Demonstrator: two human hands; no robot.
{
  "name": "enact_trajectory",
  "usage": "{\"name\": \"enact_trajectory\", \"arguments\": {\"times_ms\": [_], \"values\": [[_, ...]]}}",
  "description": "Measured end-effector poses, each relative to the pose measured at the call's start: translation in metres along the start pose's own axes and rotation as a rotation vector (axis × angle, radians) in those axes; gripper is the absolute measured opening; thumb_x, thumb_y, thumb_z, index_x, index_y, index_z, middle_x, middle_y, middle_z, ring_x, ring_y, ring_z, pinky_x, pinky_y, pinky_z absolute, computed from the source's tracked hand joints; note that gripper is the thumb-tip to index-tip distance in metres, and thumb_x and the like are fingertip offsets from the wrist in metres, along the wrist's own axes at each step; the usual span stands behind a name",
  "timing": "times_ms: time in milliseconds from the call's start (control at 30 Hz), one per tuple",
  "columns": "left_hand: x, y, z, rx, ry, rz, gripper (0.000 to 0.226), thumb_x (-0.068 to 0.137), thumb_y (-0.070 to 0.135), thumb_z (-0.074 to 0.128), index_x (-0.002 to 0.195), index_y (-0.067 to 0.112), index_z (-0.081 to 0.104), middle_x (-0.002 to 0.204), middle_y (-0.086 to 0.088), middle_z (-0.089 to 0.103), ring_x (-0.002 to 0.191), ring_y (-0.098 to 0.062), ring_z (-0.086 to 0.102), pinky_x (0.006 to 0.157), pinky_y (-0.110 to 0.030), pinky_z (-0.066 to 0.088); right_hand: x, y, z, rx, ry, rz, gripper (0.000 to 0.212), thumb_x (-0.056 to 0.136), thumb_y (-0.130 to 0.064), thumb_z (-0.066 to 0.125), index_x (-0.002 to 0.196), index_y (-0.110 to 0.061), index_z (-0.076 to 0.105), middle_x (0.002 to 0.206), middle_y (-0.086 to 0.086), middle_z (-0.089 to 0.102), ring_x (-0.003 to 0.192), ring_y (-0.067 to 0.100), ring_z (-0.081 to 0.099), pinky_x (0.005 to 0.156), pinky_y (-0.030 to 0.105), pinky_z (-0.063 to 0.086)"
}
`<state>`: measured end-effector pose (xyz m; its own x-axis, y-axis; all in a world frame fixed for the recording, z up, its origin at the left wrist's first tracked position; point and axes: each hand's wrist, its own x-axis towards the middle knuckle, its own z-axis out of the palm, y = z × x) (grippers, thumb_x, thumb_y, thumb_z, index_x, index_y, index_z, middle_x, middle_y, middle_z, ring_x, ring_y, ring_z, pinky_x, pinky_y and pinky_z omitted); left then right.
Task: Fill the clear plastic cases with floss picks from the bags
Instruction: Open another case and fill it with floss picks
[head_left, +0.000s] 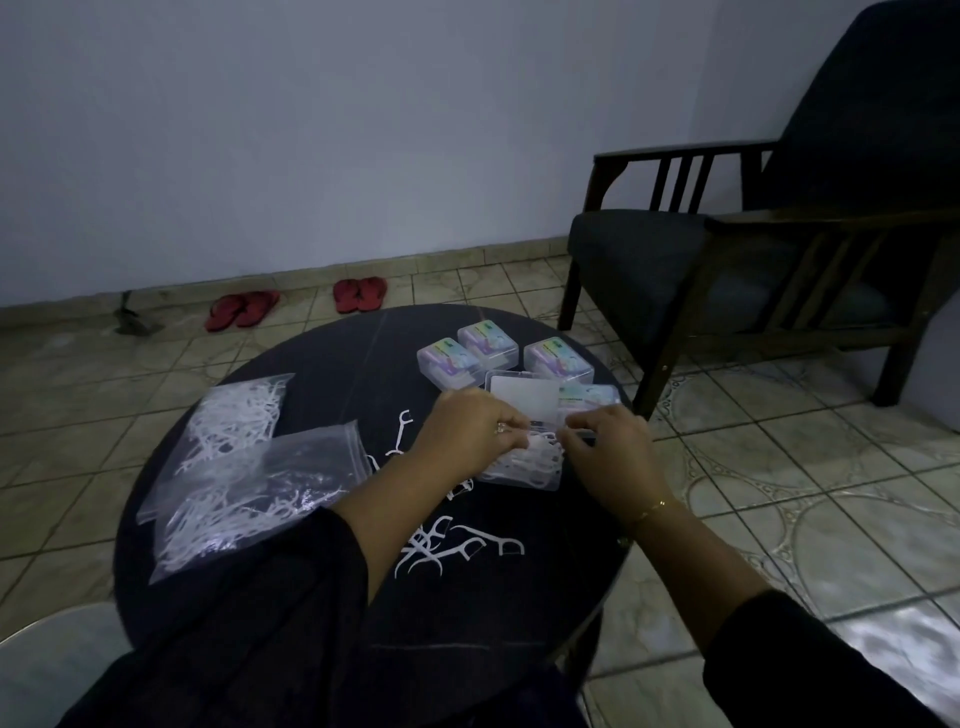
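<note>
An open clear plastic case (524, 470) lies on the round dark table (322, 364), its lid (524, 402) raised behind it and white floss picks inside. My left hand (467, 426) and my right hand (608, 447) meet over the case, fingers pinched on floss picks at its top edge. Three shut cases with coloured labels (449, 361) (488, 340) (558, 358) stand behind, and a fourth (589, 397) is beside the lid. Two clear bags of floss picks (239, 415) (249, 499) lie at the left. Loose floss picks (457, 545) are scattered near me.
A dark wooden armchair (753, 249) stands right of the table. Two pairs of red sandals (241, 309) (361, 293) lie on the tiled floor by the wall. The table's right edge is close to the cases.
</note>
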<state>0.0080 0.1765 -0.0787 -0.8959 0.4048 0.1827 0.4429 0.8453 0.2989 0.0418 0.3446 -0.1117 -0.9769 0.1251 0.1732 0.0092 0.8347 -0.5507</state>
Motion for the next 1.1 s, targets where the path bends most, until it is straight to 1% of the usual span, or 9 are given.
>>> {"name": "enact_trajectory", "arguments": {"times_ms": [100,200,300,367,467,867,967,1033,1100], "values": [[-0.012,-0.004,0.006,0.008,0.058,-0.034,0.038,0.089,0.045,0.059,0.123,0.028,0.062,0.127,0.010,0.061,0.121,-0.013,0.047,0.093,-0.029,0.026,-0.005,0.000,0.008,0.029,-0.001,0.003,0.017,0.090,-0.035,0.051,0.089,-0.030,0.067,0.095,-0.003,0.064,0.091,0.019,0.057,0.081,0.037,0.053],[-0.029,-0.009,0.012,0.014,0.150,-0.092,0.037,0.097,0.039,0.045,0.130,0.024,0.055,0.131,0.008,0.057,0.123,-0.016,0.047,0.090,-0.031,0.026,-0.018,-0.004,0.010,0.065,0.008,0.013,0.023,0.094,-0.025,0.048,0.109,-0.020,0.065,0.111,0.007,0.062,0.104,0.025,0.054,0.090,0.035,0.046],[-0.042,-0.009,0.020,0.054,0.056,-0.252,0.049,0.101,0.035,0.032,0.145,0.014,0.032,0.149,0.001,0.037,0.138,-0.016,0.029,0.105,-0.034,0.020,-0.032,-0.009,0.015,0.013,-0.072,0.102,0.047,0.099,-0.033,0.039,0.142,-0.016,0.037,0.142,0.007,0.042,0.125,0.027,0.039,0.101,0.037,0.033],[-0.047,-0.006,0.027,0.061,-0.036,-0.335,0.055,0.102,0.035,0.027,0.150,0.010,0.017,0.157,-0.002,0.021,0.144,-0.015,0.015,0.112,-0.037,0.013,-0.039,-0.015,0.018,-0.016,-0.116,0.148,0.055,0.100,-0.038,0.033,0.149,-0.014,0.020,0.152,0.004,0.027,0.134,0.026,0.028,0.106,0.039,0.027],[-0.048,0.000,0.033,0.017,-0.087,-0.359,0.058,0.101,0.033,0.024,0.151,0.007,0.009,0.159,-0.004,0.012,0.146,-0.016,0.007,0.115,-0.038,0.007,-0.042,-0.022,0.021,-0.026,-0.141,0.185,0.059,0.101,-0.041,0.027,0.150,-0.012,0.013,0.156,0.002,0.018,0.139,0.025,0.019,0.109,0.041,0.020],[-0.047,0.007,0.032,-0.091,-0.042,-0.278,0.057,0.101,0.026,0.028,0.152,0.012,0.007,0.159,-0.002,0.013,0.145,-0.013,0.010,0.116,-0.035,0.006,-0.035,-0.026,0.022,0.030,-0.208,0.184,0.057,0.100,-0.032,0.028,0.151,-0.017,0.008,0.156,0.000,0.017,0.139,0.021,0.019,0.108,0.045,0.017],[-0.046,0.002,0.030,-0.163,-0.061,-0.324,0.072,0.096,0.036,0.040,0.152,0.016,0.000,0.157,-0.004,0.019,0.143,-0.017,0.015,0.116,-0.038,0.008,-0.030,-0.021,0.017,0.171,-0.172,0.201,0.058,0.096,-0.024,0.037,0.150,-0.021,0.017,0.150,0.001,0.031,0.132,0.025,0.030,0.104,0.043,0.022],[-0.044,-0.004,0.030,-0.213,-0.099,-0.350,0.089,0.089,0.044,0.050,0.151,0.020,-0.008,0.155,0.000,0.023,0.141,-0.018,0.019,0.115,-0.036,0.010,-0.026,-0.018,0.014,0.364,-0.152,0.210,0.062,0.094,-0.017,0.042,0.150,-0.025,0.017,0.145,0.001,0.039,0.129,0.024,0.038,0.107,0.042,0.025],[-0.041,-0.010,0.032,-0.218,-0.105,-0.331,0.101,0.082,0.051,0.057,0.151,0.021,-0.010,0.153,0.005,0.029,0.140,-0.014,0.024,0.111,-0.034,0.012,-0.023,-0.013,0.011,0.593,-0.129,0.221,0.064,0.093,-0.011,0.044,0.149,-0.027,0.018,0.137,-0.009,0.042,0.118,0.013,0.047,0.107,0.031,0.031]]}}
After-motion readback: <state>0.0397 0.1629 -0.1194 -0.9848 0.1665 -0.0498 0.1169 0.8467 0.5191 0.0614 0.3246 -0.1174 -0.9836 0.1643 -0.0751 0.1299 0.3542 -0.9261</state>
